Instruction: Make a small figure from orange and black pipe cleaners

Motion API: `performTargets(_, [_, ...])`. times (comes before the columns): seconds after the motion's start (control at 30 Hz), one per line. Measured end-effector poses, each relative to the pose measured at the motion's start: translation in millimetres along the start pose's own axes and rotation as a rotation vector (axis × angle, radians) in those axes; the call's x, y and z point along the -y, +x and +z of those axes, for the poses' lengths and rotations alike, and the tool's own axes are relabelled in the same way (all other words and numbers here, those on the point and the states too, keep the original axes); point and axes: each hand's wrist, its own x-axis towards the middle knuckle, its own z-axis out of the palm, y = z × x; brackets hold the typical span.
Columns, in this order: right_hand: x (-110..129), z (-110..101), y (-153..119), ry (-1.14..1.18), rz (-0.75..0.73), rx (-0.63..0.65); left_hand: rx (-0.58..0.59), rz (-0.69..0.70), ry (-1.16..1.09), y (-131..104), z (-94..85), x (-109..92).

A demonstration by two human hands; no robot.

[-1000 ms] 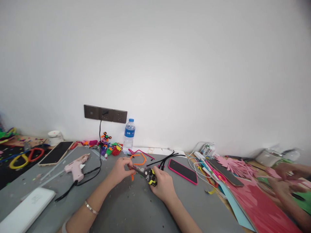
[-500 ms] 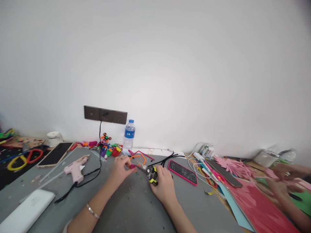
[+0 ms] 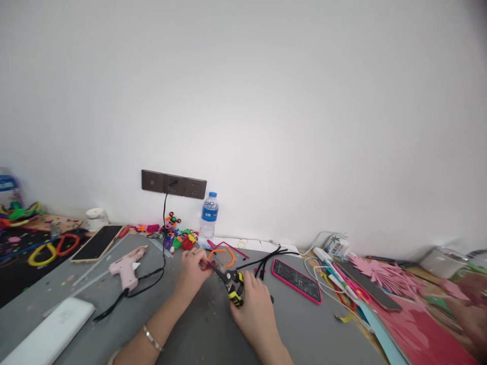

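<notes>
My left hand [image 3: 193, 268], closed, pinches a small magenta piece [image 3: 207, 264] above the grey table mat. Black and yellow pliers [image 3: 233, 285] are gripped in my right hand [image 3: 254, 299], their jaws pointing left and meeting the piece at my left fingertips. Just beyond the hands lie a bent orange pipe cleaner [image 3: 228, 255] and a bent magenta one [image 3: 232, 244]. Several black stems [image 3: 266, 259] rest behind my right hand.
A pink glue gun [image 3: 126, 269], a white power bank [image 3: 51, 329] and a phone [image 3: 98, 244] lie left. A water bottle [image 3: 209, 218] stands by the wall. Right are a pink-cased phone [image 3: 297, 280], papers [image 3: 422, 324] and another person's hand [image 3: 470, 314].
The view has shifted left, so the scene sits further right. The pliers have tilted more steeply, with their handles lower, and remain at the magenta piece.
</notes>
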Motion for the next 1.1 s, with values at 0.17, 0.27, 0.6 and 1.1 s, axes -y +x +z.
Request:
performTargets(0.17, [-3,3,2,-0.026,-0.012,-0.01,-0.007,0.003,-0.021,1,-2.6,-3])
performTargets(0.27, [-5,1,4,-0.058,-0.011,-0.007,-0.001,0.006,-0.034,1,-4.4,-5])
performTargets(0.6, [-16,-1,9,-0.018,-0.082,0.056,-0.02,0.079,-0.094,-1,-5.3,-6])
performTargets(1.1, [-31,-15,8,0.023,-0.128,0.108,0.082,0.253,-0.346,-1,-11.8,-7])
